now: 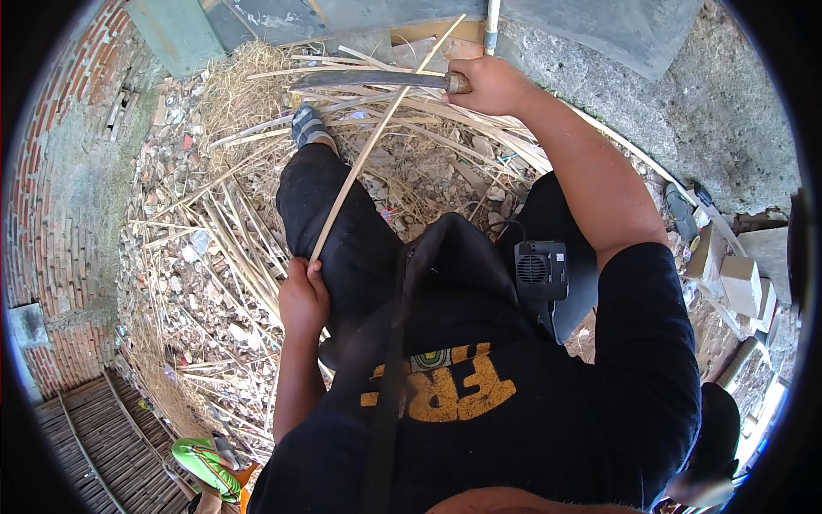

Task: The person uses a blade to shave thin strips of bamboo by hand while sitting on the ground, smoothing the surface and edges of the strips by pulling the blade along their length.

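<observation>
My left hand [304, 295], fingers wrapped round it, grips the lower end of a long, pale bamboo strip [364, 156] by my left thigh. The strip slants up and away to the right over my leg. My right hand [488, 86], arm stretched forward, is closed on the wooden handle of a machete [355, 79]. Its dark blade points left and crosses the strip near the strip's far end. Whether blade and strip touch, I cannot tell.
Loose bamboo strips [244, 240] lie left of my leg, and more lie beyond my foot [310, 127]. Dry straw [244, 103] covers rubble. A brick wall [51, 214] stands left, a concrete wall [591, 94] far right. Someone in green [205, 467] is at lower left; pale blocks [741, 283] are at right.
</observation>
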`<state>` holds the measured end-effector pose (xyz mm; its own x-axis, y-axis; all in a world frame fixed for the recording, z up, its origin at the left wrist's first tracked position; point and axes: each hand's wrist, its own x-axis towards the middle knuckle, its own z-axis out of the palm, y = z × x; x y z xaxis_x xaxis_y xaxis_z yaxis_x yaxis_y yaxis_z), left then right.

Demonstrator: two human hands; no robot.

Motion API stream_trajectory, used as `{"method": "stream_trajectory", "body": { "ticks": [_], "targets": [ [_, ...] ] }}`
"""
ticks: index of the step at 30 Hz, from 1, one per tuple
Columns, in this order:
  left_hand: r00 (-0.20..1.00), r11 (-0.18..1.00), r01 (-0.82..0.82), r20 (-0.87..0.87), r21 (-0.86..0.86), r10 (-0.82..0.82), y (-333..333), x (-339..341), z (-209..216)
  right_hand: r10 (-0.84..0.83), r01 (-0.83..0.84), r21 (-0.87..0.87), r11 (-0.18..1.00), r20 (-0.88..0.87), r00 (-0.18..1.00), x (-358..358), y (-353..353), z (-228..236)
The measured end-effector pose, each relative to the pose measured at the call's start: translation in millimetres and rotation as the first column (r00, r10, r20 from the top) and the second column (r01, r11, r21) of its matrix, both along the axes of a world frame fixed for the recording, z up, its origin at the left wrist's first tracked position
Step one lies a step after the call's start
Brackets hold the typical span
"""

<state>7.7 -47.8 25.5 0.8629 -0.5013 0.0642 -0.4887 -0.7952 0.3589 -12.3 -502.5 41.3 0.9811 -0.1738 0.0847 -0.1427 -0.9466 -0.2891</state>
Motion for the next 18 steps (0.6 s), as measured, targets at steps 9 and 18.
{"method": "stream_trajectory", "body": {
  "ticks": [9,18],
  "targets": [
    [1.000,1.000,-0.019,-0.014,-0.004,0.019,1.1,-1.9,2.8,-0.014,0.005,-0.213,0.977,-0.043,0.999,-0.3,12.6,15.0],
    [0.999,0.999,-0.031,-0.007,0.007,0.031,2.5,-1.3,0.6,-0.133,0.116,-0.139,0.983,-0.118,0.984,1.7,30.4,24.6]
  ]
}}
